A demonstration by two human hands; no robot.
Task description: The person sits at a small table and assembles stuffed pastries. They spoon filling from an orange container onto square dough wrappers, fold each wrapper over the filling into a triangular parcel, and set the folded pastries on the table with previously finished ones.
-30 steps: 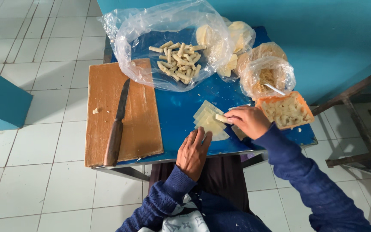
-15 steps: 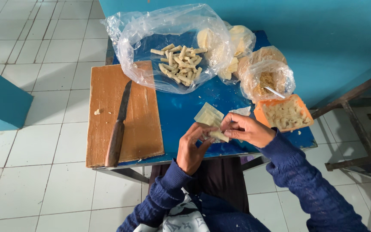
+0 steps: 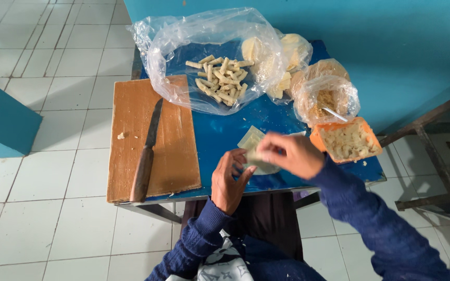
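A person in a dark blue sweater is sitting at a small blue table (image 3: pixel 220 140), working over a stack of pale, thin dough wrappers (image 3: pixel 252 141). The right hand (image 3: pixel 294 154) is pinching a single wrapper sheet (image 3: pixel 253 156) between thumb and fingertips, holding it just above the table's near edge; the hand is blurred, so the exact finger placement is hard to make out. The left hand (image 3: pixel 228 179) is sitting directly below and to the left of that pinch, palm up and fingers loosely spread, touching the sheet's lower edge without closing on it.

Just beyond the pinched sheet, the rest of the stack is lying flat on the tabletop. To the right of the right hand, nearly touching it, an orange tub (image 3: pixel 346 140) is sitting full of crumbly pale filling. Behind the tub, a clear bag (image 3: pixel 325 88) is holding more filling and a thin utensil. Farther out from the hands, an open plastic bag (image 3: pixel 209 57) is holding a heap of finished rolled pieces (image 3: pixel 222 78), with bagged rounds of dough (image 3: pixel 282 54) beside it. Well to the left of the left hand, a wooden cutting board (image 3: pixel 175 140) is carrying a wooden-handled knife (image 3: pixel 147 153), its blade pointing away from the person.
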